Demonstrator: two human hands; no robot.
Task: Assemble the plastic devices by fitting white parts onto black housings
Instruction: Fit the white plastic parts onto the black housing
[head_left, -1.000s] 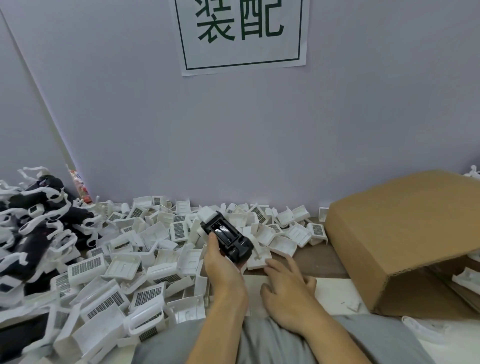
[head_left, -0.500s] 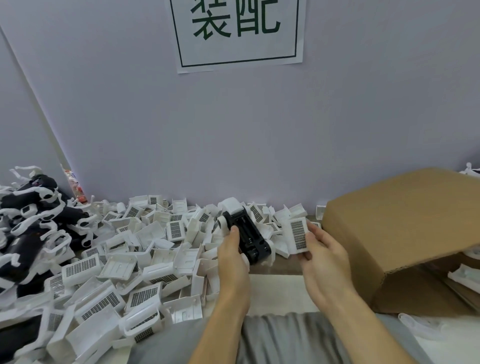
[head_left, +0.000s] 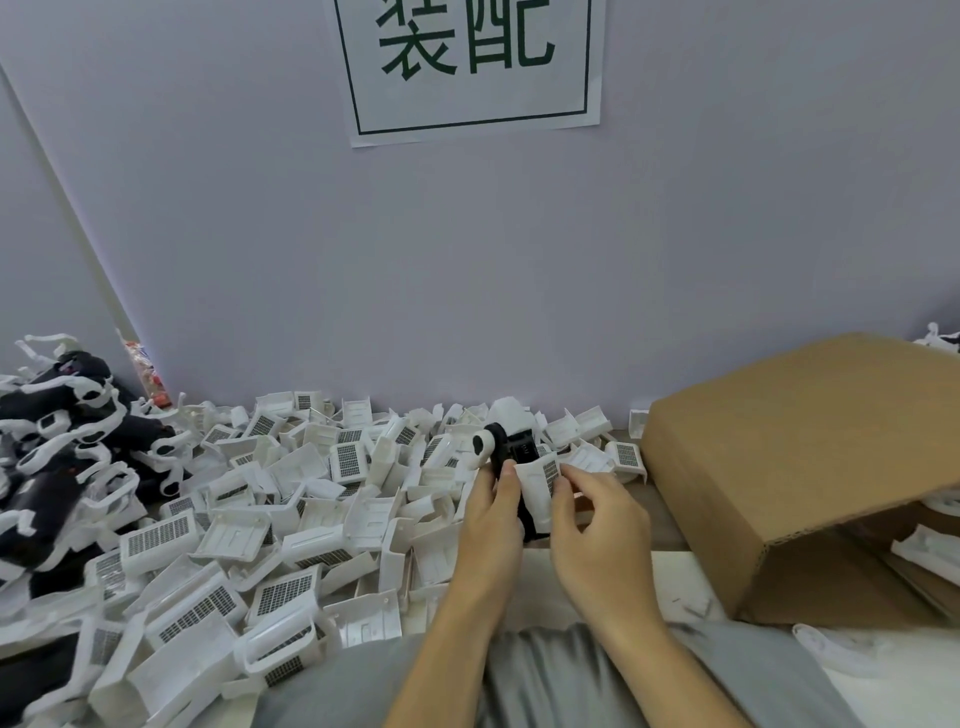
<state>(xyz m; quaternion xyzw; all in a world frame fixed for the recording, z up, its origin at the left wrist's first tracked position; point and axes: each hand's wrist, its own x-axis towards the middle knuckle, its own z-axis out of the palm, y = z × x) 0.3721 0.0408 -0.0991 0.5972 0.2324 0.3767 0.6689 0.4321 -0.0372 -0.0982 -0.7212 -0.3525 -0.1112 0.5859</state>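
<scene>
My left hand (head_left: 491, 525) grips a black housing (head_left: 511, 448) that stands upright above the table's middle, with a white round piece at its upper left. My right hand (head_left: 597, 525) pinches a white grille part (head_left: 537, 488) and holds it against the housing's lower front. The lower end of the housing is hidden behind the white part and my fingers. A heap of loose white grille parts (head_left: 249, 525) covers the table to the left and behind.
A pile of black housings with white clips (head_left: 57, 447) lies at the far left. A tipped cardboard box (head_left: 789, 467) stands at the right, with white pieces inside its opening (head_left: 924, 551). A paper sign (head_left: 467, 67) hangs on the wall. My grey-clothed lap (head_left: 545, 680) is below.
My right hand picked a white grille part off the table and has brought it left onto the black housing. My left hand has turned the housing more upright.
</scene>
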